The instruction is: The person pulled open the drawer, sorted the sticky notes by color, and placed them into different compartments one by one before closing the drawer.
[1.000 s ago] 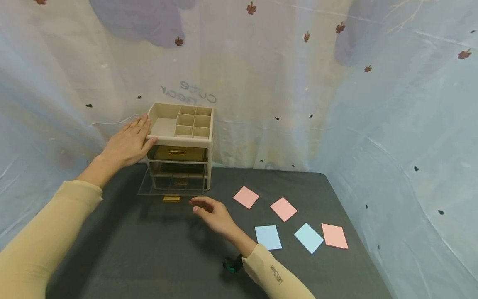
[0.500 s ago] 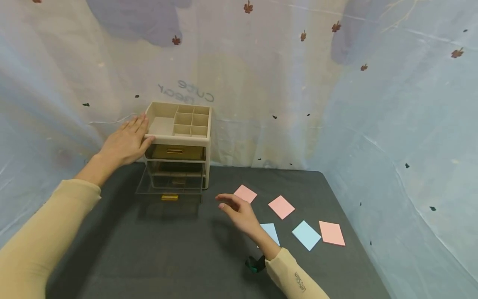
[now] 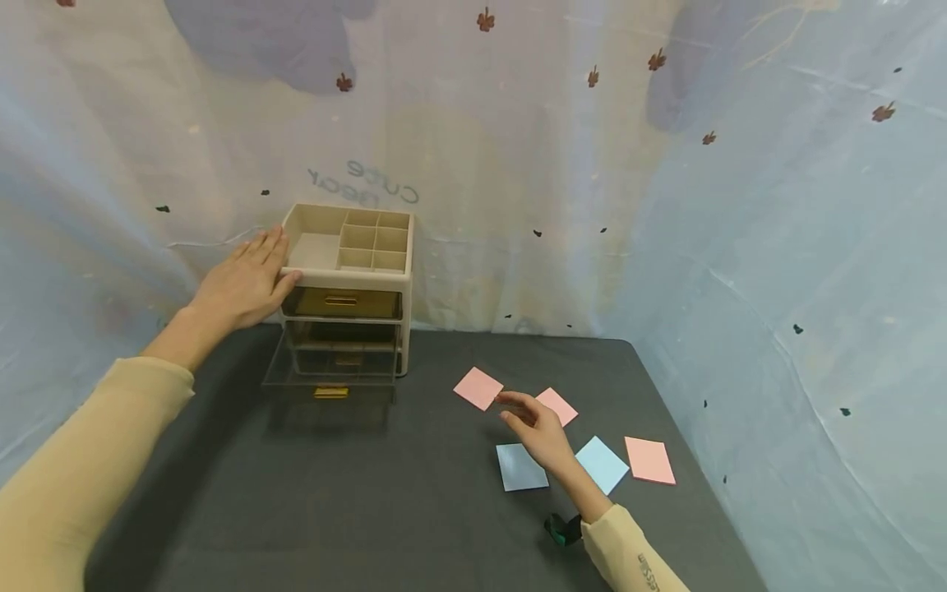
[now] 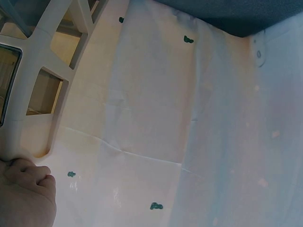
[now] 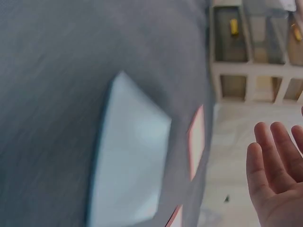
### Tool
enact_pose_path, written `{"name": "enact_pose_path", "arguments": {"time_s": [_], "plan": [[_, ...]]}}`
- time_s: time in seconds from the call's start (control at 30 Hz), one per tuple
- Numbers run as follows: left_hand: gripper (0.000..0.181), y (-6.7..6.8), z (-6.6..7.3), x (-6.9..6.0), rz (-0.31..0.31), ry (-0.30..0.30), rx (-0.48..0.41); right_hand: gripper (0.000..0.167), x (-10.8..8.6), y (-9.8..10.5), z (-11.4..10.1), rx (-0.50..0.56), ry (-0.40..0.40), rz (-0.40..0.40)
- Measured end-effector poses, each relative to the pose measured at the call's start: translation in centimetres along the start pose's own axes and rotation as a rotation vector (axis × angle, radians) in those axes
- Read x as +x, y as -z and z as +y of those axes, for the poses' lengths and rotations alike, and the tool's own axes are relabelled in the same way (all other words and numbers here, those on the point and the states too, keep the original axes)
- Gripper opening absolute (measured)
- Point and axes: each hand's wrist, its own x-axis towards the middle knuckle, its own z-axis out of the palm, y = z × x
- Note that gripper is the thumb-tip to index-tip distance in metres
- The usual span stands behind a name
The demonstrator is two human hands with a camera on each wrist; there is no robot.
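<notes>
A cream desk organizer (image 3: 348, 281) with drawers stands at the back left in the head view. Its clear lower drawer (image 3: 330, 370) with a gold handle is pulled out. My left hand (image 3: 240, 284) rests against the organizer's upper left side, fingers extended. Over the sticky note pads hovers my right hand (image 3: 543, 432), fingers loosely bent and nothing in them. Just beyond its fingertips lies a pink sticky note pad (image 3: 475, 388); another pink pad (image 3: 562, 404) is partly covered by the hand. Below it are a blue pad (image 3: 521, 469) and a second blue pad (image 3: 602, 466).
A third pink pad (image 3: 649, 460) lies at the right of the dark table (image 3: 333, 501). The organizer's top tray (image 3: 318, 250) has open compartments. A patterned curtain (image 3: 481, 164) hangs right behind the table and along its sides.
My right hand has moved right, from near the pulled-out drawer to over the sticky note pads. My left hand stays on the organizer, and the drawer remains out.
</notes>
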Motion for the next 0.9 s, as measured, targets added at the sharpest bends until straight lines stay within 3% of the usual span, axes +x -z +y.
{"name": "enact_pose_path", "arguments": {"time_s": [0.13,0.37,0.9], "plan": [[0.08,0.1,0.0,-0.2,-0.003,0.001,0.0,0.031,-0.5,1.5,1.5,-0.09,0.008,0.007],[0.08,0.1,-0.3,-0.1,-0.003,0.007,0.012,0.035,-0.9,3.2,3.5,-0.26,-0.051,-0.039],[0.08,0.0,-0.1,0.0,-0.018,0.007,0.007,0.041,-2.1,4.6,5.6,-0.505,0.078,-0.234]]}}
